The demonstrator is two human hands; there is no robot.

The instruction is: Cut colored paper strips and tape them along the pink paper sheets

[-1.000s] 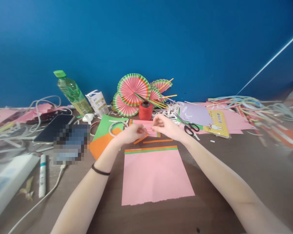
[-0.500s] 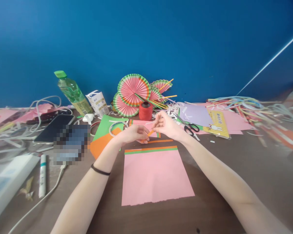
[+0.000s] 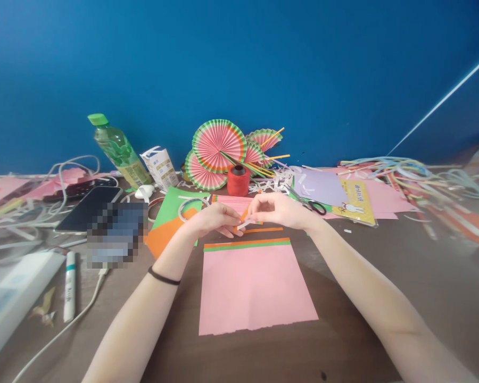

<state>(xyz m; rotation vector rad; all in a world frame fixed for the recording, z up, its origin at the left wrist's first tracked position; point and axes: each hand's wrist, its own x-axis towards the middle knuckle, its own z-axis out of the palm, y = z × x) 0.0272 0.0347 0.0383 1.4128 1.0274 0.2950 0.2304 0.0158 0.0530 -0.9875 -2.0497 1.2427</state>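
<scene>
Orange paper, a small strip (image 3: 244,214), sits pinched between the fingertips of the left hand (image 3: 213,219) and the right hand (image 3: 279,209), both grips closed on it just above the worktop (image 3: 383,266). Half a second ago the right hand was higher and farther back; it has since dropped toward the left, and a white sliver now shows under the strip. Beneath lie a long orange strip (image 3: 263,230) and the pink sheet (image 3: 255,287); the red spool (image 3: 238,181) stands behind.
</scene>
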